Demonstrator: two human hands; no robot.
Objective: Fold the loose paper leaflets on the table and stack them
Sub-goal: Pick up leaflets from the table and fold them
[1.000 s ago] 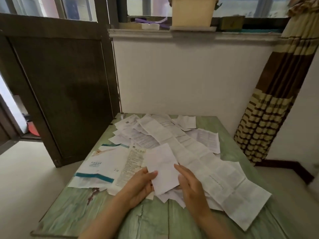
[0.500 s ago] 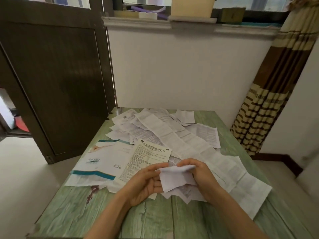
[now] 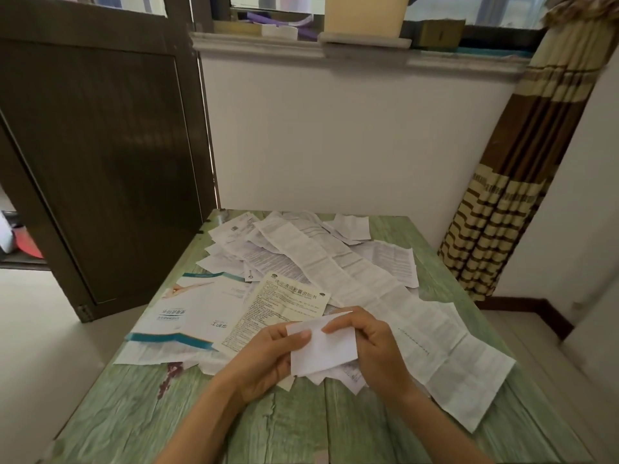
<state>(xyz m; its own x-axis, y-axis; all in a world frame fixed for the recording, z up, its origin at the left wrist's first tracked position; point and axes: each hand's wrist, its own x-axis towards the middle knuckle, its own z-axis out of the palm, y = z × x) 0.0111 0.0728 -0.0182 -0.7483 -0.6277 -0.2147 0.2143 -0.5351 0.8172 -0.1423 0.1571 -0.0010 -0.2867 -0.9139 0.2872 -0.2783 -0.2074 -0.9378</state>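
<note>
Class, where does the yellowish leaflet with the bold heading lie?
Head view: the yellowish leaflet lies left of centre, beside the teal-striped brochure, just beyond the left hand.

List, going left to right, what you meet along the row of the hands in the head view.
From the left: teal-banded leaflet → left hand → small white leaflet, gripped by both hands → right hand → near end of the long creased leaflet.
</note>
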